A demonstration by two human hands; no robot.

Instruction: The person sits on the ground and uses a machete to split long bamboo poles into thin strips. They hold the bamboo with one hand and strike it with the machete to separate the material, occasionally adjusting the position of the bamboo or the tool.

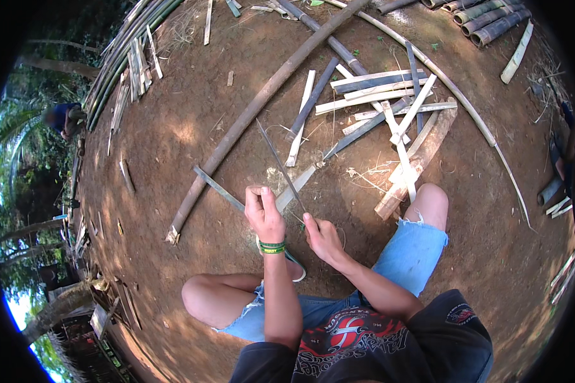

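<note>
Head view: right grip (323, 238) pinches a dark strip (279, 160) jutting ahead, which may slip if pinched slackly; state of left grip (264, 216) unclear.

The left hand (266, 216) is curled tight above a nearly upright left forearm (281, 290). Beside it, the right hand (324, 240) grips, thumb uppermost, its right forearm (378, 290) slanting inward.

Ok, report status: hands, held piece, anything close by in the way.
Left hand curled, hold unclear. Right hand gripping long thin dark piece. Bamboo slats piled ahead, to the right.
</note>
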